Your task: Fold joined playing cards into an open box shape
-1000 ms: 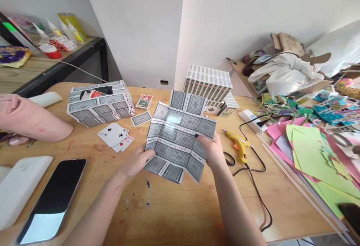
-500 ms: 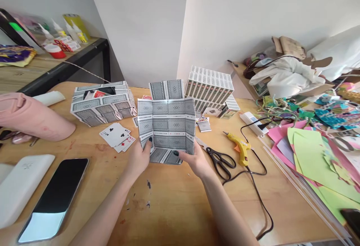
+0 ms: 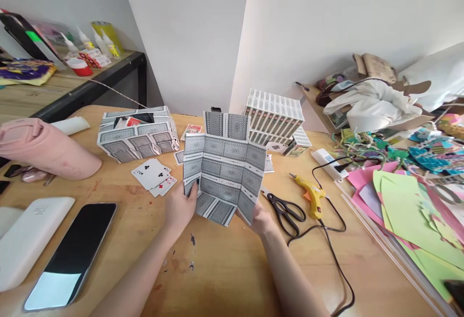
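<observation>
Between my hands is a folding panel of joined playing cards, grey patterned backs facing me, its side and bottom flaps bent inward. My left hand grips the lower left flap, thumb on the inner face. At the lower right flap, my right hand is behind and beside the edge, with its fingers mostly hidden by the cards. Left of the panel lie loose face-up playing cards. Behind them stands a box covered in playing cards with an opening on top. Stacked card packs stand behind the panel to the right.
Black-handled scissors and a yellow glue gun with its cable lie at right, near a white power strip. Coloured paper covers the far right. A phone, white power bank and pink pouch are at left.
The card panel has turned and tilted, its right side swinging nearer me. My right thumb has left the bottom flap, and the hand has moved slightly right and down along the side flap.
</observation>
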Action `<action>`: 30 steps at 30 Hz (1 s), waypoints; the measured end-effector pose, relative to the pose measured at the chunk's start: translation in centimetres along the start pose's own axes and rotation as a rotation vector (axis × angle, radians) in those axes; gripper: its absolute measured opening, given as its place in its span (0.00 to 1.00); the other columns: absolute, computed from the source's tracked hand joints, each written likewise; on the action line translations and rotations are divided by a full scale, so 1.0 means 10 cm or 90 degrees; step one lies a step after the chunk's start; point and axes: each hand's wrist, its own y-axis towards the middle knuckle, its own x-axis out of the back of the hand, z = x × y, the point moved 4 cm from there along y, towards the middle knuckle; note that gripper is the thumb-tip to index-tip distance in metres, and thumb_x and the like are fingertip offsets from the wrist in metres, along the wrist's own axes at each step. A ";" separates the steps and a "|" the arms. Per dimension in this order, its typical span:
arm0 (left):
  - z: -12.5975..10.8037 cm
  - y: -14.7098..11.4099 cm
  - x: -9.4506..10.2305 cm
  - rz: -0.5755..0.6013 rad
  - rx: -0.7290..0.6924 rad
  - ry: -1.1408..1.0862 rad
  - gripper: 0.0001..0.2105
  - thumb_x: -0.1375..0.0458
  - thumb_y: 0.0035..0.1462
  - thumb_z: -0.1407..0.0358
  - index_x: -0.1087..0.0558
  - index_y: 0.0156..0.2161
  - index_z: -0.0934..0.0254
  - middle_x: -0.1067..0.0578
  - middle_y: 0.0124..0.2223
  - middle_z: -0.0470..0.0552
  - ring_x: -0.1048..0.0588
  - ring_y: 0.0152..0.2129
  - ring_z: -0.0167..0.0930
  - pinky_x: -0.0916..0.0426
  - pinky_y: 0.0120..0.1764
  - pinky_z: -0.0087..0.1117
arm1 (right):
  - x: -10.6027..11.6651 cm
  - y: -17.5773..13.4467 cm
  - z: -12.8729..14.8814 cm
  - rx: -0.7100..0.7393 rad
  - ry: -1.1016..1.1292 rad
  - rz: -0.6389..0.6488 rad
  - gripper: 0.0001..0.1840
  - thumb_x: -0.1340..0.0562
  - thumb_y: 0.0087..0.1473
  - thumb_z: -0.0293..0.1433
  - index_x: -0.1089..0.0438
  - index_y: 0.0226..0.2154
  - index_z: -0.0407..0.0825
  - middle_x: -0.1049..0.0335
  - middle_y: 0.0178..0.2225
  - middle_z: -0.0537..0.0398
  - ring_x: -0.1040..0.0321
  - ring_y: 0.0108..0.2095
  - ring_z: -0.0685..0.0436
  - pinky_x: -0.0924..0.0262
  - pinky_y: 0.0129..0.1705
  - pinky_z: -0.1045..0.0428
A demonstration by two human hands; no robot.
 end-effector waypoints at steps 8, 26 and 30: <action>-0.05 -0.10 -0.04 -0.013 -0.051 -0.035 0.12 0.50 0.55 0.59 0.28 0.33 0.64 0.23 0.29 0.54 0.24 0.31 0.37 0.33 0.31 0.31 | -0.11 -0.03 -0.06 0.213 -0.262 -0.179 0.26 0.42 0.50 0.30 0.43 0.53 0.47 0.36 0.51 0.44 0.39 0.52 0.39 0.47 0.55 0.43; -0.30 -0.18 -0.06 0.132 -0.109 -0.178 0.09 0.50 0.54 0.66 0.30 0.38 0.65 0.25 0.33 0.52 0.26 0.33 0.34 0.33 0.35 0.31 | -0.03 0.00 -0.07 0.163 -0.260 -0.190 0.25 0.46 0.45 0.26 0.39 0.49 0.47 0.31 0.45 0.48 0.35 0.48 0.39 0.42 0.51 0.44; -0.30 -0.10 0.10 0.050 -0.131 -0.216 0.14 0.51 0.52 0.72 0.32 0.44 0.64 0.27 0.41 0.52 0.28 0.40 0.33 0.34 0.43 0.32 | -0.01 0.04 -0.08 0.100 -0.202 -0.162 0.14 0.44 0.51 0.33 0.36 0.42 0.48 0.30 0.41 0.49 0.35 0.46 0.41 0.42 0.51 0.44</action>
